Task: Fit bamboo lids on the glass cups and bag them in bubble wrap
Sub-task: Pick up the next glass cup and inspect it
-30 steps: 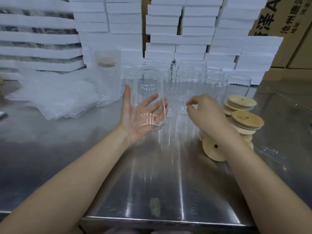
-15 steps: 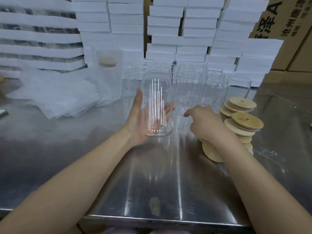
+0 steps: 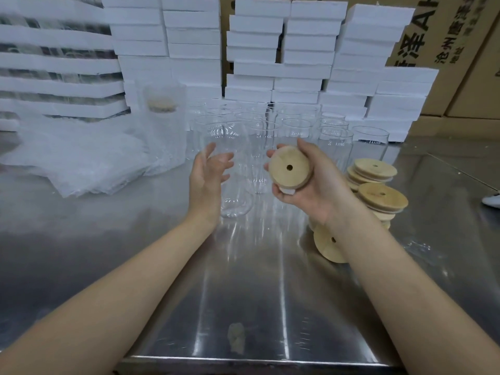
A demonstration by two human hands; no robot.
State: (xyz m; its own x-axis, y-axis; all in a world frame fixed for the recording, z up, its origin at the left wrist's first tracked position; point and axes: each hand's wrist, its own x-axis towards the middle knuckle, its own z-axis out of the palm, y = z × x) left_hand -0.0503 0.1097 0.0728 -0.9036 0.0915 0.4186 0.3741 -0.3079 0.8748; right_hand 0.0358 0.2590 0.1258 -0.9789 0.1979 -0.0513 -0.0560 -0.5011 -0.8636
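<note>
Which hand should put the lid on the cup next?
The right hand: it already grips a bamboo lid, close beside the glass cup that the left hand holds.

Ref = glass cups (image 3: 295, 125) on steel table (image 3: 243, 293). We've bubble-wrap bags (image 3: 81, 161) to their left, bamboo lid stacks (image 3: 376, 185) right, boxes (image 3: 270, 50) behind. Before them: our L hand (image 3: 207, 177) w/ a cup (image 3: 238, 196), R hand (image 3: 316, 185) w/ a lid (image 3: 290, 167).

Single wide head-worn view, forward and down, close over steel table (image 3: 81, 253).
</note>
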